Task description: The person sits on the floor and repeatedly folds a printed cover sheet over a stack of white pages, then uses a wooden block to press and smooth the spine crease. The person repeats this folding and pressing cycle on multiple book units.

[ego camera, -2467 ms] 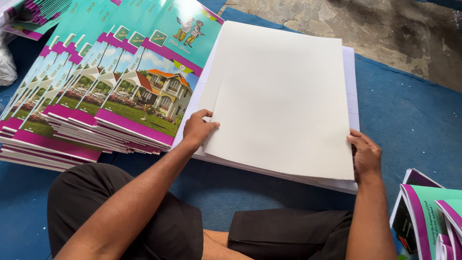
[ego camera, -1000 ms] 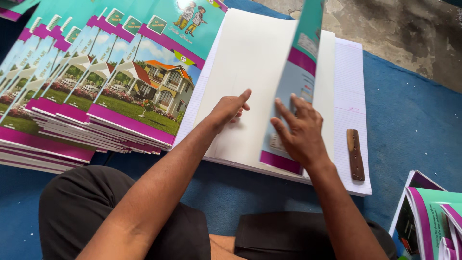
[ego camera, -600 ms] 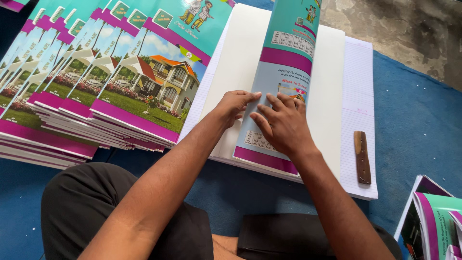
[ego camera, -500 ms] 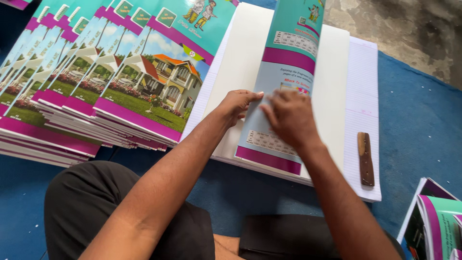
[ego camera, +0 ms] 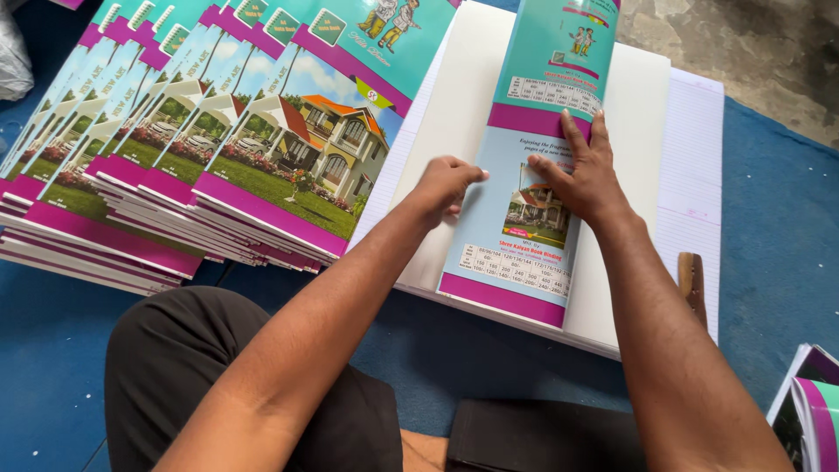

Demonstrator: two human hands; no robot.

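Observation:
A folded teal and magenta printed cover [ego camera: 535, 96] lies on a stack of large white sheets [ego camera: 459, 114], its back face up. My right hand [ego camera: 584, 170] presses flat on the cover, fingers spread toward its upper half. My left hand [ego camera: 446, 182] rests at the cover's left edge, fingers curled, touching both the cover and the white sheet. Neither hand grips anything.
A fanned stack of finished notebooks [ego camera: 210, 149] with house pictures lies to the left on the blue mat [ego camera: 769, 218]. A brown wooden tool [ego camera: 692, 281] sits by the lined paper [ego camera: 695, 166] at the right. More notebooks [ego camera: 808, 406] lie at the lower right.
The large white sheet was turned over and the printed cover brought down onto the stack. My right hand slid up along the cover, and my left hand moved to its left edge.

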